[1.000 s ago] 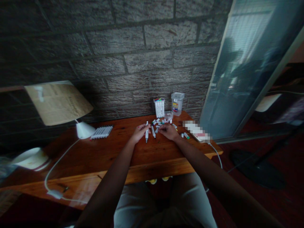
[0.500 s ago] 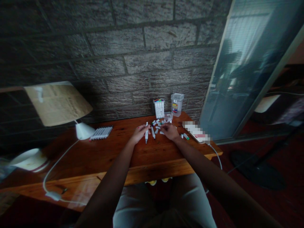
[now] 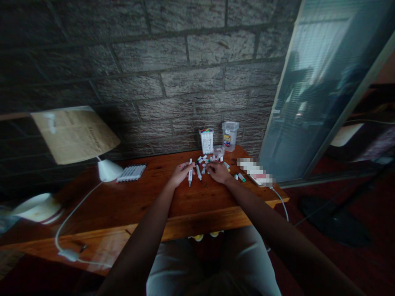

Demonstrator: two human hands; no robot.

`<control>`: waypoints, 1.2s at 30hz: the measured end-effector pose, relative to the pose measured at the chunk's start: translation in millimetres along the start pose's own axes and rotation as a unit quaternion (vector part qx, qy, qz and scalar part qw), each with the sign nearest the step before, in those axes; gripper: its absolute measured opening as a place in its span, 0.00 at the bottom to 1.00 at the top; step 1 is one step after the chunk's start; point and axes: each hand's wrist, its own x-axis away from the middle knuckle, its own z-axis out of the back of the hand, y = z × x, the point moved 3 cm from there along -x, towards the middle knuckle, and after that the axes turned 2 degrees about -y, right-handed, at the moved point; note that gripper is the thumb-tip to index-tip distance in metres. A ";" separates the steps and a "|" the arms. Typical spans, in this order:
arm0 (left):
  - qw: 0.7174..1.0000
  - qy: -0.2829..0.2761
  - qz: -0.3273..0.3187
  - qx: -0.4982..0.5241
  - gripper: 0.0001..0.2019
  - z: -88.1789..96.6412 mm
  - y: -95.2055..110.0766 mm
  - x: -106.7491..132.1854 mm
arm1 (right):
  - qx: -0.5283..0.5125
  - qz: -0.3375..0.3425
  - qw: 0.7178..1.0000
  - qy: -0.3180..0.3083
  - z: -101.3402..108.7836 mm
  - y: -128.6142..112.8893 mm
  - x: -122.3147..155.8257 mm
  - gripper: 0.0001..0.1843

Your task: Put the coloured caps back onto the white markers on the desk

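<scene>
1. Marker (image 3: 190, 177): gripped between the thumb and fingers of the left hand (image 3: 180, 174), above the front-middle part of the counter (image 3: 148, 201). Its slim barrel is white with a dark line of lettering along its length; a grey, tapering end points toward the person, and a narrow white end points toward the wall.
2. Second marker (image 3: 199, 172): lies between the two hands, pale-barrelled, with a dark tip at its near end.
3. Marker caps (image 3: 204, 157): short, whitish pieces, some with purple or green ends, scattered beyond and beside the right hand (image 3: 218, 172).
4. Right hand: fingers bent down among the caps; whether they grip one cannot be told.
5. Marker row (image 3: 132, 172): white barrels side by side, near the lamp base (image 3: 109, 170).
</scene>
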 end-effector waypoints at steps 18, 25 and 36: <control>1.000 0.001 0.003 -0.011 0.32 0.7 -2.8 -2.0 | -0.056 -0.135 0.988 0.056 1.6 17.1 3.0 0.05; 1.000 -0.003 -0.001 0.001 0.31 0.7 -4.0 -1.9 | -0.081 -0.139 0.986 0.050 1.0 19.2 2.3 0.04; 1.000 -0.007 0.000 0.014 0.29 -0.9 -6.0 -2.6 | -0.059 -0.144 0.986 0.053 -2.0 25.2 2.6 0.07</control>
